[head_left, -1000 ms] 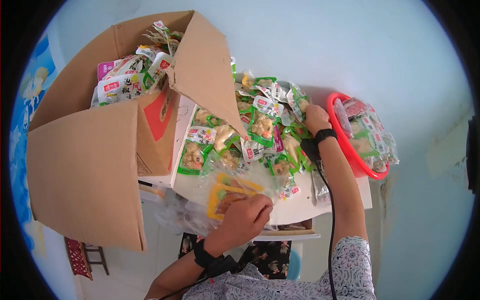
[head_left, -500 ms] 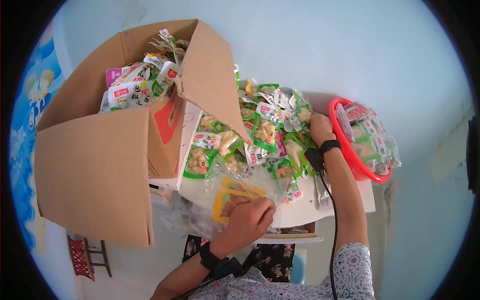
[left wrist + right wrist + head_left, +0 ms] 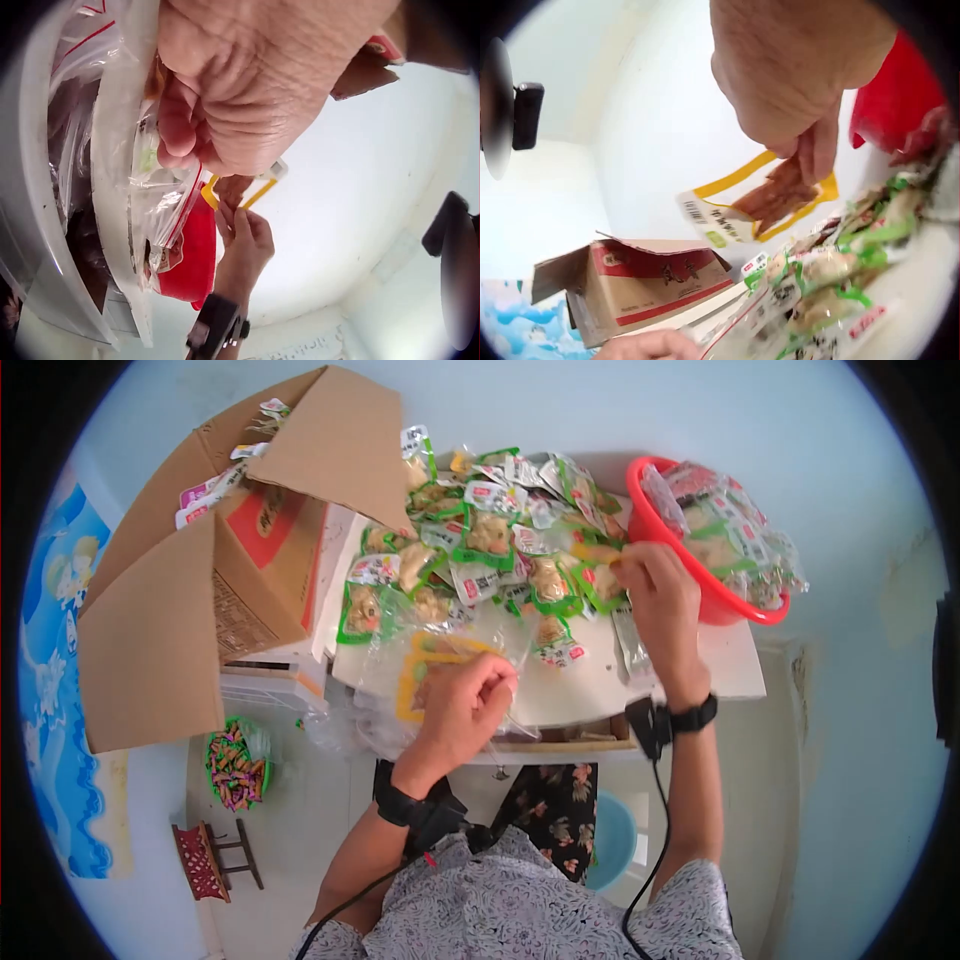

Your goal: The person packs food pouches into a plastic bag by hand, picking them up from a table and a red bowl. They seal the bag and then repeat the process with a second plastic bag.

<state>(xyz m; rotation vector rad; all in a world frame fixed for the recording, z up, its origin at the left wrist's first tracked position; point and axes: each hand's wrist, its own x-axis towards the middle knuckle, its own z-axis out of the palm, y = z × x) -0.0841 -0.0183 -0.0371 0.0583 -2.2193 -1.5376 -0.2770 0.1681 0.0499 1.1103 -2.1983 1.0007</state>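
My right hand [image 3: 662, 600] pinches a yellow-edged snack packet [image 3: 776, 196] by one end, fingers and thumb together. The packet, with brown meat showing through its window, is raised over the pile of green-edged packets [image 3: 490, 535]. Nearer the table's front edge, my left hand [image 3: 465, 700] holds a clear zip bag [image 3: 385, 655] with curled fingers. A red zip line runs along the mouth of that bag in the left wrist view. Inside the bag lie yellow-edged packets [image 3: 412, 685], partly covered by my left hand.
A large open cardboard box [image 3: 150, 650] with packets inside stands at the left, one flap reaching over the pile. At the right is a red tub [image 3: 640, 510] full of bagged packets. Below the white tabletop [image 3: 735, 660] is a partly open drawer [image 3: 570, 745].
My right hand has come away from the pile's right side beside the tub, toward me, and now has the yellow-edged packet raised. My left hand stays on the zip bag. The head view has shifted.
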